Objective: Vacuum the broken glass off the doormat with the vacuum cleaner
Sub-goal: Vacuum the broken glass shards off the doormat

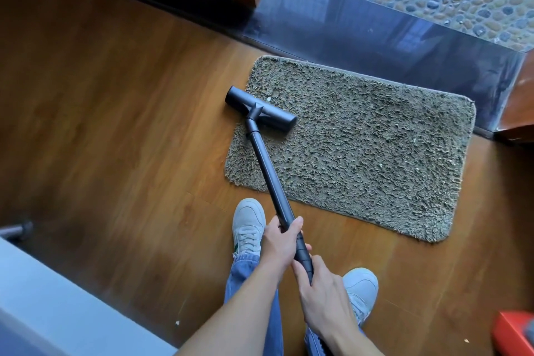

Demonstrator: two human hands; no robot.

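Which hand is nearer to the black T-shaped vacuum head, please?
Left. The left hand grips the black tube closer to the black T-shaped vacuum head; the right hand grips the ribbed end behind it.

Wand (270,179) tail hidden under right hand (326,295); red object (513,332) cropped at corner; pale specks (269,99) too small to ID.

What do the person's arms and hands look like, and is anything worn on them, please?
Both are bare: the left hand and right hand carry no gloves, rings or watch that I can see, and no sleeve shows on the left forearm or right forearm within view.
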